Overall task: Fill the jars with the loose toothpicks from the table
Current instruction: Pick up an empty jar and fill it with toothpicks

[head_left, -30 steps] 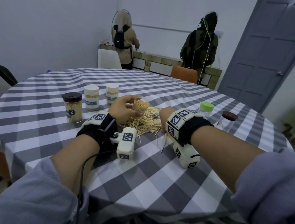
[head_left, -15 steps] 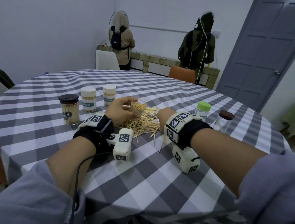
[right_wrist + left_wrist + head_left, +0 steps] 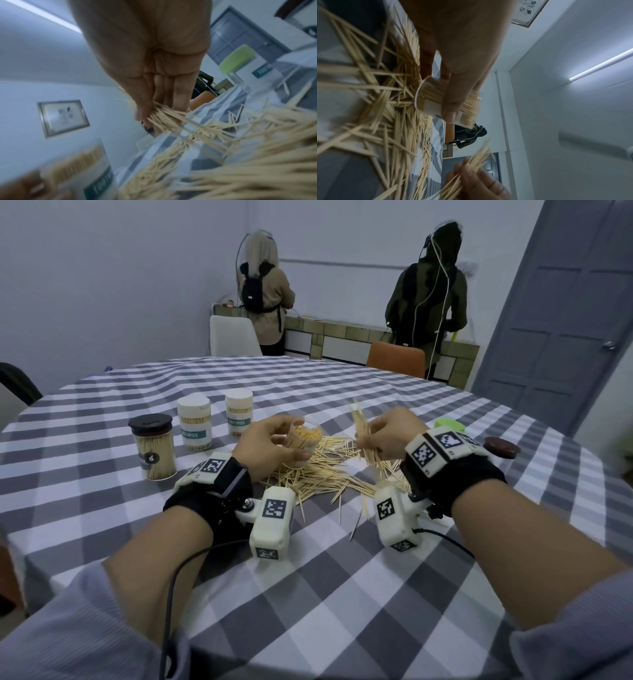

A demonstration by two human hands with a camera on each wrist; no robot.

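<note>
My left hand (image 3: pixel 270 445) grips a clear open jar (image 3: pixel 303 445) nearly full of toothpicks, tilted toward the right, just above the loose toothpick pile (image 3: pixel 322 474) on the checked table (image 3: pixel 342 594). In the left wrist view the thumb and fingers wrap that jar (image 3: pixel 435 100). My right hand (image 3: pixel 387 436) pinches a bunch of toothpicks (image 3: pixel 363 433) lifted off the pile, a short way right of the jar's mouth. The right wrist view shows this bunch (image 3: pixel 164 119) fanned between thumb and fingers.
A black-lidded jar (image 3: pixel 152 446) and two white-lidded toothpick jars (image 3: pixel 194 422) (image 3: pixel 239 412) stand at the left. A green-lidded jar (image 3: pixel 448 424) and a brown-lidded one (image 3: pixel 499 447) sit behind my right wrist. Two people stand at a counter beyond the table.
My right hand has risen from the pile with a bunch of toothpicks and turned toward the jar. The left hand still holds the jar in the same spot.
</note>
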